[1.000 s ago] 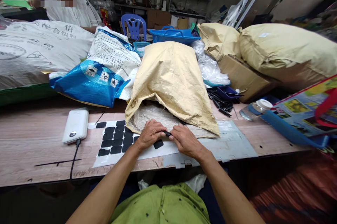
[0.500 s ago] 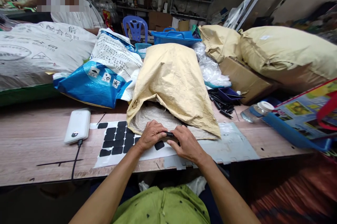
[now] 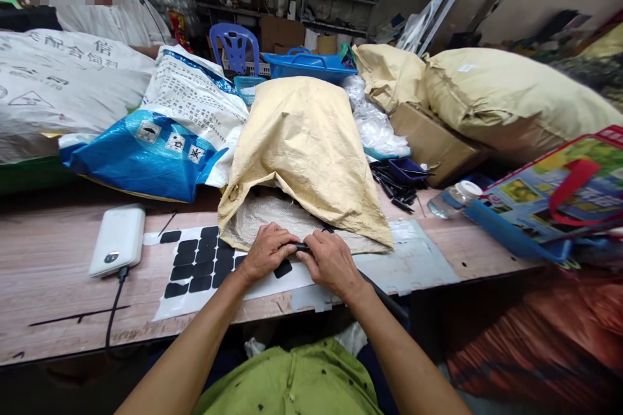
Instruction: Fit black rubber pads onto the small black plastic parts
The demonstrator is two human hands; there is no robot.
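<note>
Between my two hands runs a thin black rod-like piece (image 3: 302, 247), its exact kind too small to make out. My left hand (image 3: 268, 250) is closed on one end, thumb and fingers pinched. My right hand (image 3: 333, 260) wraps round the other end, hiding much of it. Beneath the hands lies a white sheet with rows of black rounded-square stickers (image 3: 200, 267); one separate black sticker (image 3: 283, 268) is just below the fingers. Right behind them is the open mouth of a tan woven sack (image 3: 302, 142). A black tube-like length (image 3: 384, 297) shows beyond my right wrist.
At left are a white power bank (image 3: 117, 239) with a cable and a blue-white sack (image 3: 156, 136). To the right stand black pen-like pieces (image 3: 395, 194), a lidded jar (image 3: 452, 199) and a blue tray (image 3: 516, 233) with a printed bag. Another person's white sleeve (image 3: 104, 15) shows far left.
The view has turned slightly right, so the table and sacks sit further left. Both hands keep their hold on the black piece. More of the black tube-like length shows by my right wrist.
</note>
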